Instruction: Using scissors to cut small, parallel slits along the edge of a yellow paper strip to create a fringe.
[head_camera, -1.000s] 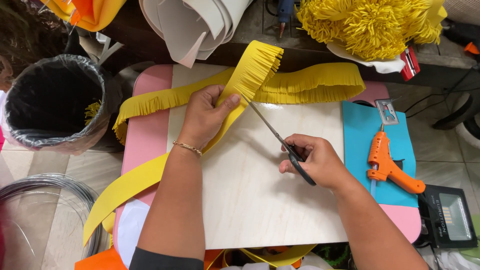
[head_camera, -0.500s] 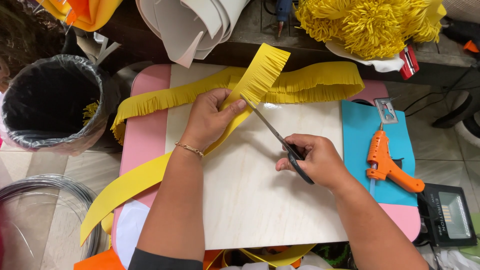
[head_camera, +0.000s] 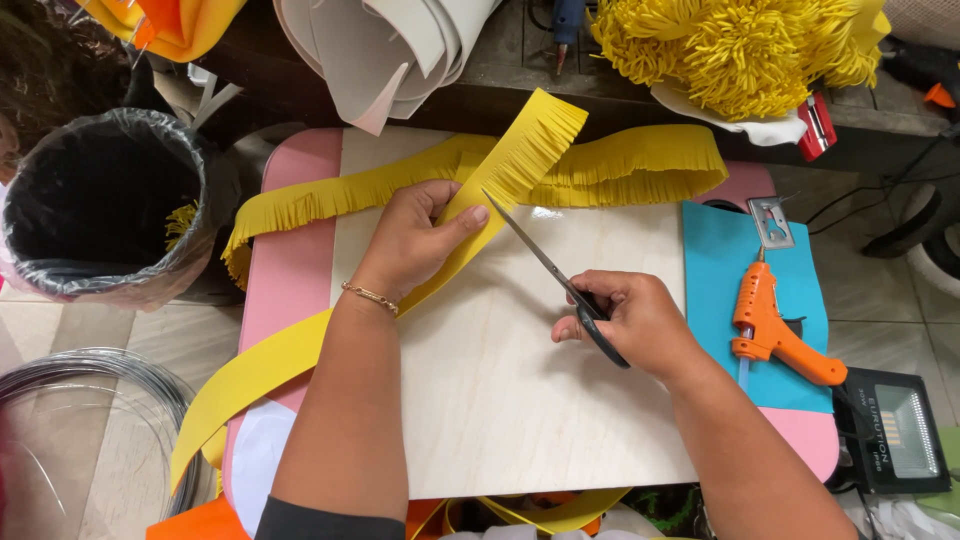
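The right hand (head_camera: 640, 320) grips black-handled scissors (head_camera: 560, 282), fingers curled through the loops, blades parted with the tips at the edge of a yellow foam strip (head_camera: 500, 185). The left hand (head_camera: 415, 240) pinches that strip between thumb and flat fingers, lifting it taut off the pale wooden board (head_camera: 500, 390) so the blades meet a firm edge. The fringed length trails across the pink table (head_camera: 290, 270). An orange glue gun (head_camera: 770, 325) lies apart on blue foam sheet (head_camera: 720, 250).
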